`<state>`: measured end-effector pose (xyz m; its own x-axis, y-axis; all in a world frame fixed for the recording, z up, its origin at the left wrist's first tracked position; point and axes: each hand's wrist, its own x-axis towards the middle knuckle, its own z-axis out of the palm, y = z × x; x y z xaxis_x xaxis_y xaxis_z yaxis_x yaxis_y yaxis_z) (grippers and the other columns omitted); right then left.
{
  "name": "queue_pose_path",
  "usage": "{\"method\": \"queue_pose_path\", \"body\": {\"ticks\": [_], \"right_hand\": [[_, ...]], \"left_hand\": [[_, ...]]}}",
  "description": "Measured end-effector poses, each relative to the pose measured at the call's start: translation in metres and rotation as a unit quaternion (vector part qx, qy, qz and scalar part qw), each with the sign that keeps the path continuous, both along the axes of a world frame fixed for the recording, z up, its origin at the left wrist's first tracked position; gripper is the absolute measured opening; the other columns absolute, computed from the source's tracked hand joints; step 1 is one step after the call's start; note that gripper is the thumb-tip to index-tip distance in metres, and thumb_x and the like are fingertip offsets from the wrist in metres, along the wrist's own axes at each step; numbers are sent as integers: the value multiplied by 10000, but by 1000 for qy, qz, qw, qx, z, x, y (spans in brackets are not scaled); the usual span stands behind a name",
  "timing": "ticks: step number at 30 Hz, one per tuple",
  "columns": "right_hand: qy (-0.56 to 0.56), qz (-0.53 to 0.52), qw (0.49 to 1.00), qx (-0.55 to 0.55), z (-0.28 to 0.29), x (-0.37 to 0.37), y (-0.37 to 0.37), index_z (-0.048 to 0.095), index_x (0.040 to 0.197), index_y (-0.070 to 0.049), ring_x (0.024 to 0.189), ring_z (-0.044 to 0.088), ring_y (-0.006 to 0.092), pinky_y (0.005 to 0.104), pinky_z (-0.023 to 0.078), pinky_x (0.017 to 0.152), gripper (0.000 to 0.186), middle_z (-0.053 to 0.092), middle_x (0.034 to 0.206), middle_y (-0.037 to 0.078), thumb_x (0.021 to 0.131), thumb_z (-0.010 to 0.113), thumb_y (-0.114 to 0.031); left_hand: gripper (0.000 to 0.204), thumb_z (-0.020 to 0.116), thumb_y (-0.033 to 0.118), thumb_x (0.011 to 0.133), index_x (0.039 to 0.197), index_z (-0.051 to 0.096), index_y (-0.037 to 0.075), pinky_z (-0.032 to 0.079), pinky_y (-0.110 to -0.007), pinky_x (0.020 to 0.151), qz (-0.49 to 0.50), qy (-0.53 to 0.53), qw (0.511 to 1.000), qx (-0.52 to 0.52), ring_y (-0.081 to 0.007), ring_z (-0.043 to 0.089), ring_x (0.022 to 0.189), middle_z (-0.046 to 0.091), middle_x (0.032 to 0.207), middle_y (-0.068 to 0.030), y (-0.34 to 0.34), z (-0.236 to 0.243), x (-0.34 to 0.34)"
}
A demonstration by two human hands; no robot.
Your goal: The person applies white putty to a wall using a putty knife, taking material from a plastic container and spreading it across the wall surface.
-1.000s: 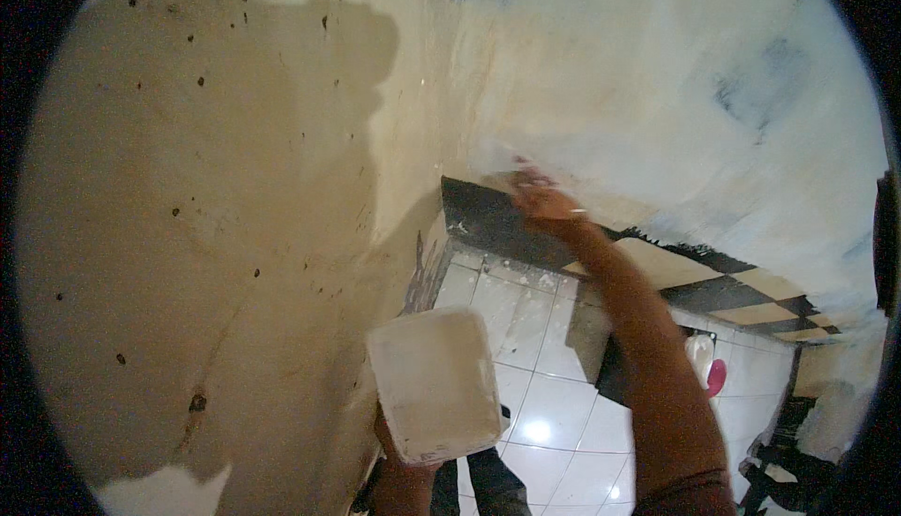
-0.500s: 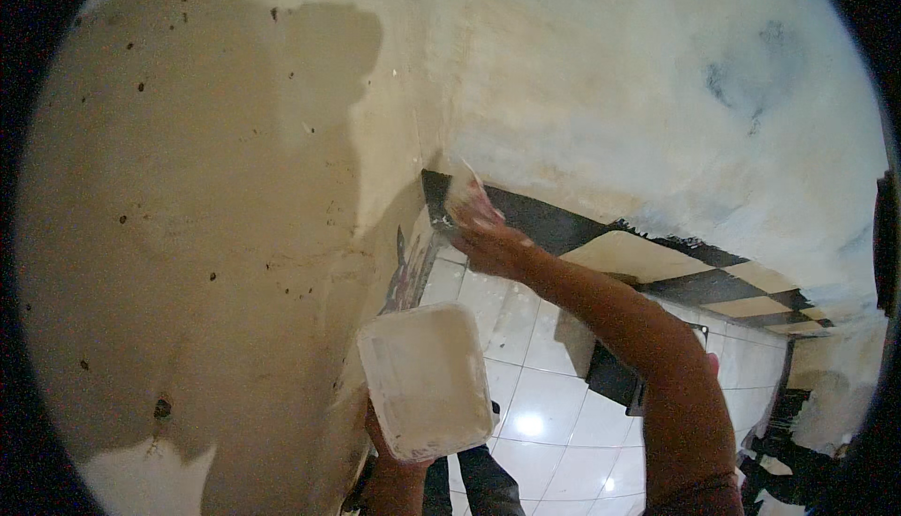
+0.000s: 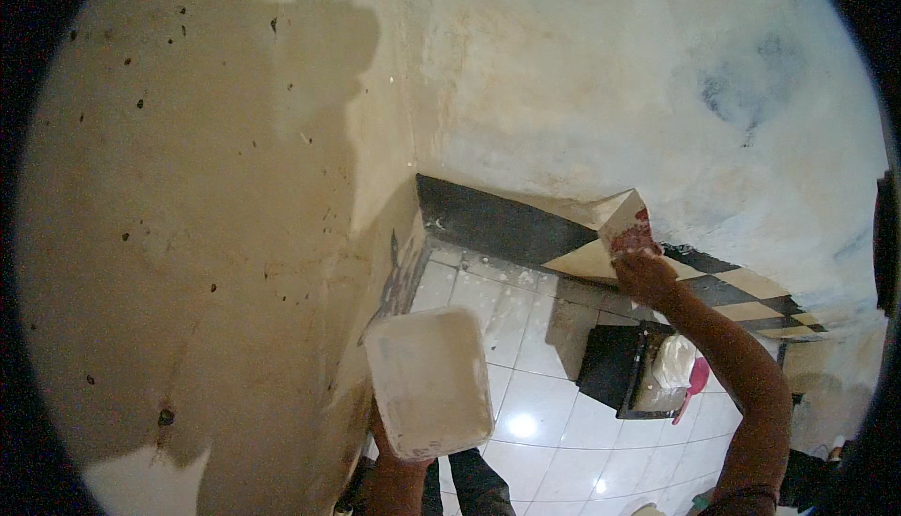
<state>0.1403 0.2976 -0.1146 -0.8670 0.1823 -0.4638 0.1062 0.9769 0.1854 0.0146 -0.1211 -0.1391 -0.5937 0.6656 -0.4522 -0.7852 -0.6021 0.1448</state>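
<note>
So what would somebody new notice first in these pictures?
Probably the pale rectangular tub in the left hand, low near the centre, and the right hand, right of centre, with a flat pale-and-red tool at the right-hand wall. A black-and-cream patterned band runs along that wall's lower part. A large shadow falls across the left-hand wall.

Off-white, rounded-rectangular plastic tub [image 3: 379,375]: mouth up, pale smears on it, held in the left hand [image 3: 392,453]. Flat, pale, angular-bladed scraper [image 3: 621,217], reddish patch near the grip: in the right hand [image 3: 646,279], blade pointing up at the blotchy cream-grey wall [image 3: 563,93].
</note>
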Motion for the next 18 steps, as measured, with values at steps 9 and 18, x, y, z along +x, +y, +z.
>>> {"method": "queue_pose_path", "body": {"ticks": [9,18], "right_hand": [[357,198,884,-230,-16,-204,-93,578,1010,-17,1023,572,375,474,460,912,263,581,1052,195,761,581,-100],[348,189,918,21,-44,-35,46,565,1160,15,1243,467,371,476,399,1050,498,515,1308,208,726,684,-198]], "left_hand": [[657,467,529,912,1425,358,133,439,-586,965,-10,-1,1000,25,-368,504,1209,462,1386,-139,10,1,4],[625,461,502,922,1416,375,129,423,-588,981,-26,-28,997,65,-362,492,1224,468,1384,-134,16,-9,16]]}}
